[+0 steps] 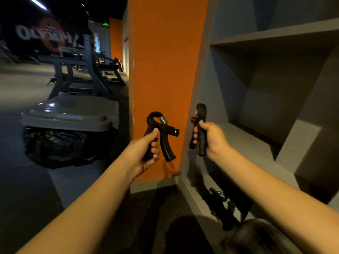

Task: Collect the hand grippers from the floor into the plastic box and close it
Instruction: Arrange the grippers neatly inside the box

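Note:
My left hand (pixel 146 153) grips one handle of a black hand gripper (pixel 163 132) with a steel spring, held up in front of the orange wall. My right hand (pixel 211 138) grips a second black hand gripper (pixel 200 125), seen edge-on with both handles squeezed together, in front of the grey shelf unit. The plastic box (pixel 69 114) with a grey lid stands on the floor at the left, its lid on; dark contents show through its clear wall.
An orange wall panel (pixel 165 70) stands straight ahead. A grey shelf unit (pixel 266 88) fills the right side, with black straps and clips (pixel 220 208) on its lowest shelf. Gym benches (pixel 78 70) stand behind the box. The floor is dark rubber.

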